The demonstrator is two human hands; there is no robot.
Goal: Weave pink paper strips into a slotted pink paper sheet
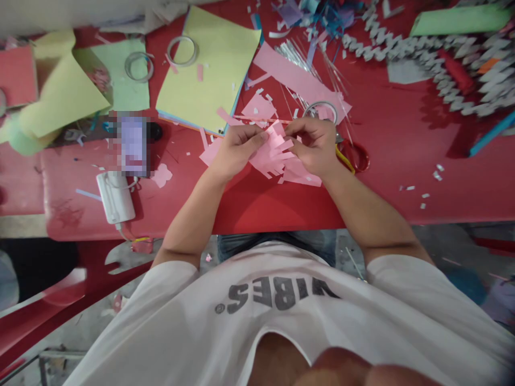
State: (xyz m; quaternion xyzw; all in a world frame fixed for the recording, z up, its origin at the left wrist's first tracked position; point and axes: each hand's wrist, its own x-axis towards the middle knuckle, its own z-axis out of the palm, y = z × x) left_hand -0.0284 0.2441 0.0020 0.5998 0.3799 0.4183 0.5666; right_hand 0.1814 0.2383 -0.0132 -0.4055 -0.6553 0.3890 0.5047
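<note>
Between my two hands is a pink paper piece (pixel 276 135) with folded or cut strips along it. My left hand (pixel 243 147) pinches its left edge between thumb and fingers. At its right side my right hand (pixel 313 142) has thumb and fingertips closed on the paper; exactly which strip they grip is hard to make out. Beneath the hands lie loose pink paper scraps (pixel 302 175). Scissors with red and yellow handles (pixel 355 155) rest just right of my right wrist, partly covered. A roll of tape (pixel 322 111) lies behind my right hand.
Yellow paper sheets (pixel 209 69) carry another tape roll (pixel 182 51). At left are a blurred-out phone (pixel 134 145) and a white power bank (pixel 115 197). Silvery wires (pixel 295 59) and a long pink strip (pixel 300 80) lie behind; grey folded-paper chains (pixel 454 64) fill the right back of the red table (pixel 402 145).
</note>
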